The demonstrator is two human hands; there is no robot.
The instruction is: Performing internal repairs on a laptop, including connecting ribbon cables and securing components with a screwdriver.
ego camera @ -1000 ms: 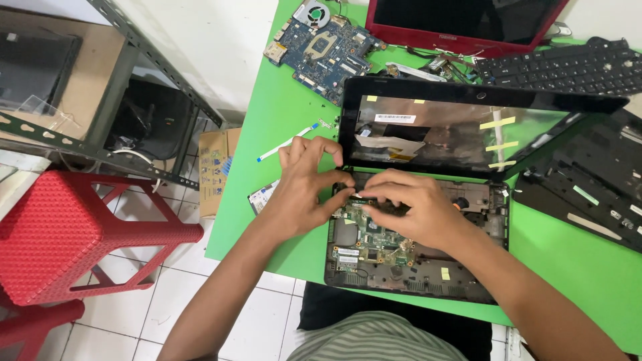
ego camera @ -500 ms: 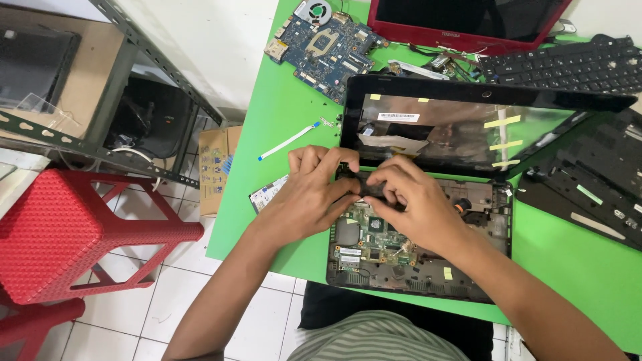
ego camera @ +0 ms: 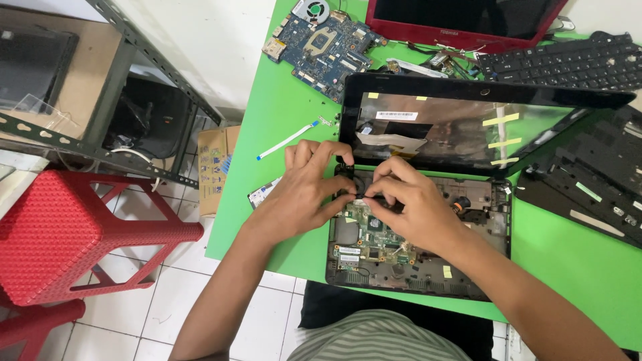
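Both hands (ego camera: 361,194) seemingly unmoved, pinching inside opened laptop (ego camera: 418,267).

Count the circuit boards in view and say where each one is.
2. A loose blue motherboard lies at the green table's far edge. Another sits inside the opened black laptop base, under the left hand and right hand. Others may be hidden.

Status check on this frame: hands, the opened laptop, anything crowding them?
Left hand and right hand pinch a small black part at the opened laptop hinge edge. Raised screen close behind fingers.
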